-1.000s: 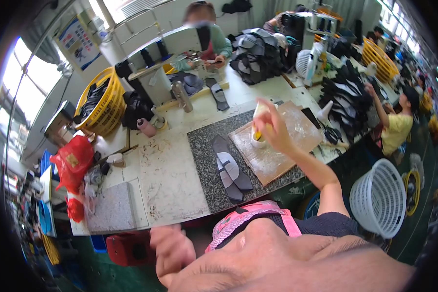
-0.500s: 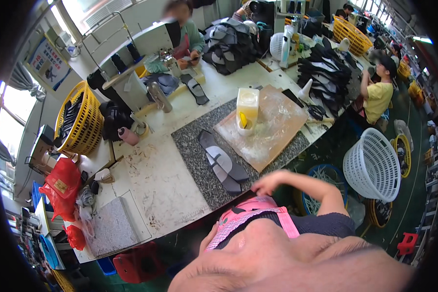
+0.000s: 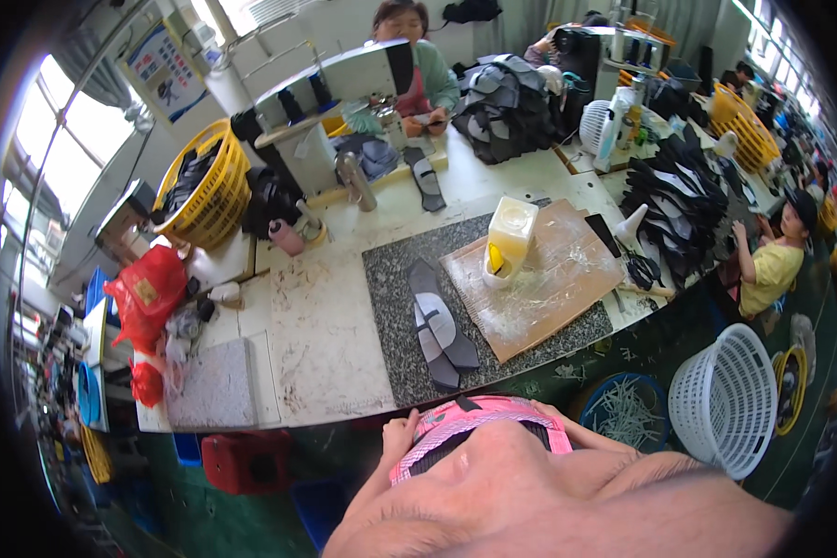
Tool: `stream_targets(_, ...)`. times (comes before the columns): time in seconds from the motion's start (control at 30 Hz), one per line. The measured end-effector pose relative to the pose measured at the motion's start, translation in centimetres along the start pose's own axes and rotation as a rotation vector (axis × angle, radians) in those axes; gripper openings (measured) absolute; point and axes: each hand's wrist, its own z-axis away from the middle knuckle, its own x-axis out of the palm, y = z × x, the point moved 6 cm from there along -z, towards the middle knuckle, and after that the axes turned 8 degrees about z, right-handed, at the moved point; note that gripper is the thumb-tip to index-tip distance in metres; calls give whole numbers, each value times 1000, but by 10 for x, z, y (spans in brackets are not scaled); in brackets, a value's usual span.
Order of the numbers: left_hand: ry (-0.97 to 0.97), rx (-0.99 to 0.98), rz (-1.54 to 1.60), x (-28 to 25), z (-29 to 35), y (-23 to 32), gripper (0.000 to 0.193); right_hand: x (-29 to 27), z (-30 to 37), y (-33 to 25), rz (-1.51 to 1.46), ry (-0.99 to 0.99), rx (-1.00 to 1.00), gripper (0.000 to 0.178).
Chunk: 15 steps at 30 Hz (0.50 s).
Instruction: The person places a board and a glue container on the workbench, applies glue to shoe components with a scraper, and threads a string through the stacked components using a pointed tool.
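My left hand (image 3: 400, 435) is low beside my pink apron (image 3: 479, 409), near the table's front edge; its fingers are too small to read. My right hand (image 3: 546, 412) is at the apron's other side, its fingers mostly hidden. Just beyond the apron, dark and light grey shoe-upper pieces (image 3: 437, 321) lie overlapped on a speckled stone slab (image 3: 391, 349). To their right, a brown board (image 3: 567, 270) with whitish smears rests on the slab. A translucent plastic container (image 3: 511, 223) of yellowish stuff, with a yellow piece at its front, stands on the board. Neither hand touches these.
Scissors (image 3: 644, 270) and a white cone-tipped bottle (image 3: 631, 226) lie right of the board, near piled black pieces (image 3: 677, 195). A white basket (image 3: 724, 400) stands on the floor at right. Across the table, a co-worker (image 3: 428, 84) sits at a sewing machine (image 3: 344, 79).
My right hand has drawn back from above the slab's front edge to the apron's side. The view has shifted, showing more of the room's far side. The pieces and container stay put.
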Motion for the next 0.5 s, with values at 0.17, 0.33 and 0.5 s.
stream_targets(0.17,201,-177,560,62,-14,-81,55,-41,18,-79,738,238,-163,46)
stream_targets(0.33,491,116,561,54,18,-51,46,-67,-3,-110,904,273,-222,28)
stream_targets(0.5,562,-145,674,81,41,-79,29,-157,-70,-20,786,135,-102,36)
